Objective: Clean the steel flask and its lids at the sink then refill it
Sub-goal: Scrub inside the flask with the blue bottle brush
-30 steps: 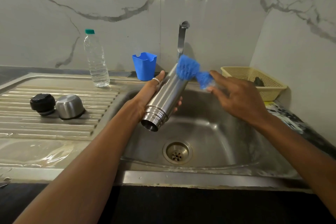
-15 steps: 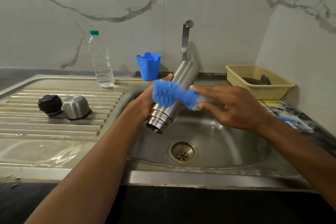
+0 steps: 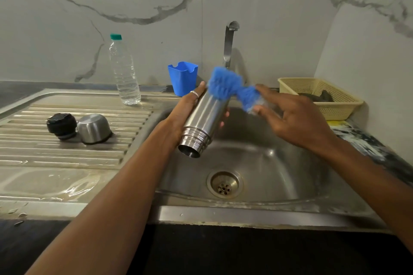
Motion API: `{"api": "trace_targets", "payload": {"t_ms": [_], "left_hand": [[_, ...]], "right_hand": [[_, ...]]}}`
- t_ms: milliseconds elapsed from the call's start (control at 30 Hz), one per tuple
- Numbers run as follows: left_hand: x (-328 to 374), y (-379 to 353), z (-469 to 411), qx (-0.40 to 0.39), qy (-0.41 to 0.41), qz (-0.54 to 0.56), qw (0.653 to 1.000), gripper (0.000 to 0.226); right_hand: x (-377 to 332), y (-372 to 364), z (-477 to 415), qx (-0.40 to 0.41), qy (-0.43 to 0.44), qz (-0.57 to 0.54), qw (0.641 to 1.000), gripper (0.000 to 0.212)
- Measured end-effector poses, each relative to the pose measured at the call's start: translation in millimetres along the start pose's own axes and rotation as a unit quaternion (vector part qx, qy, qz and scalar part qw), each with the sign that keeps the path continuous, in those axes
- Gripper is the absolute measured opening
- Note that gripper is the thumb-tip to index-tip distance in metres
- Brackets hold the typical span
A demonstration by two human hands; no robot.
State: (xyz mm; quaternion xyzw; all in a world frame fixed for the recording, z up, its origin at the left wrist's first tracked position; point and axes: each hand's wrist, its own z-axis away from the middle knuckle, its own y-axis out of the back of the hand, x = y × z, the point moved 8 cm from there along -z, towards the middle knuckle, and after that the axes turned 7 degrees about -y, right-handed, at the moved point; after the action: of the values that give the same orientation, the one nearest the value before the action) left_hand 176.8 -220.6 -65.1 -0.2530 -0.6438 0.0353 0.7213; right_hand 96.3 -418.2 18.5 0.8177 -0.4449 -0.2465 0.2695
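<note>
Well left of the left hand, a black lid and a steel cap lie touching on the ribbed drainboard, the cap on its side. Behind them, nearer the wall, a clear bottle with a green top stands upright. A blue cup stands just behind the left hand. That hand grips the flask from underneath, its fingers curled round the body and its ringed thumb lying along the upper side. The flask hangs tilted over the sink, its open mouth toward the person and its base up toward the tap. A blue brush lies with its bristles on the flask's far end, between the two hands. The right hand pinches the brush's near end between thumb and forefinger, the other fingers spread; motion blur hides the exact grip. The drain sits below both hands. Right of the right hand, a cream basket holding something dark rests on the tabletop in the corner.
</note>
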Motion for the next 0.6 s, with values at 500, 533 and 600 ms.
{"api": "trace_targets", "payload": {"t_ms": [500,533,600], "left_hand": [[-2.0,-3.8,0.1,-0.001,0.004,-0.008,1.000,0.066],[-3.5,-4.8,2.7,-0.001,0.004,-0.014,1.000,0.064],[4.7,-0.8,4.4,0.033,-0.036,-0.038,0.998,0.038]], "right_hand": [[11.8,5.5,2.0,0.003,-0.047,-0.002,0.999,0.051],[0.8,2.1,3.5,-0.016,-0.008,-0.002,1.000,0.052],[-25.5,-9.6,11.2,-0.078,0.082,-0.021,0.993,0.053]]}}
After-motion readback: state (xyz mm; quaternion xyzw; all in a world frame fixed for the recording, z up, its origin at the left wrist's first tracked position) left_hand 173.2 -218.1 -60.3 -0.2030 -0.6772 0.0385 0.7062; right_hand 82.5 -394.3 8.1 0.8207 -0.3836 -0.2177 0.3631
